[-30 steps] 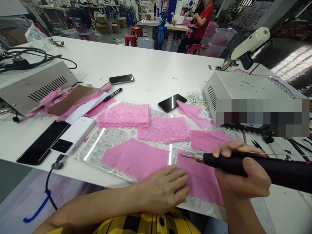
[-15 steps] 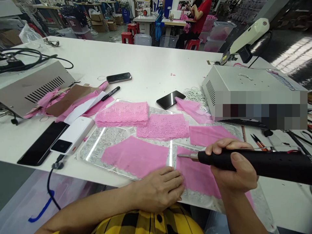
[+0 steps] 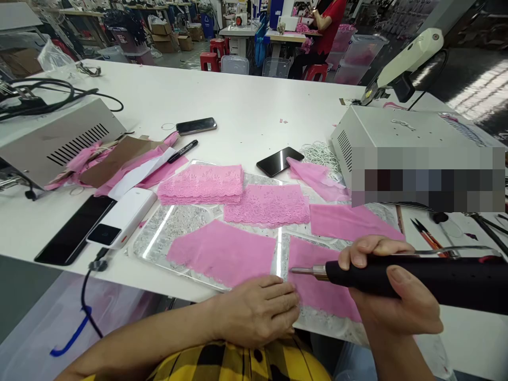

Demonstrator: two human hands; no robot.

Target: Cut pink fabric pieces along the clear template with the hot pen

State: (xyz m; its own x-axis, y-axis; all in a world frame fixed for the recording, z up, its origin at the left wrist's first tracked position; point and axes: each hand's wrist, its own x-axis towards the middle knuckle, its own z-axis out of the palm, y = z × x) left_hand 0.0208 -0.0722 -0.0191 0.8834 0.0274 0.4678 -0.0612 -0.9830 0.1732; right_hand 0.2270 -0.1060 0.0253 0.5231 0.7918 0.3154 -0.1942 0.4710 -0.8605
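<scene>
My right hand (image 3: 392, 286) is wrapped round a thick black handheld tool (image 3: 373, 272) with a slim metal tip. That tip points left, over the upper left part of a pink fabric piece (image 3: 317, 286); whether it touches the cloth I cannot tell. My left hand (image 3: 262, 309) lies palm down at the table's front edge, its fingers by the lower left corner of this piece and nothing visible in them. Left of it a second pink piece (image 3: 224, 254) lies flat on a clear, speckled sheet (image 3: 159, 238). Behind are folded pink lace (image 3: 200, 182) and another lace piece (image 3: 265, 203).
A grey box (image 3: 397, 127) stands at the right, a vented one (image 3: 75, 137) at the left. Phones (image 3: 280, 161), a white power bank (image 3: 123, 219), a black marker (image 3: 182, 152) and tweezers (image 3: 426, 235) lie around. A person in red (image 3: 329, 26) sits at the back.
My right hand has turned and dropped slightly, and the tool's rear end sits lower. My left hand stays almost in place. The whole view has shifted a little.
</scene>
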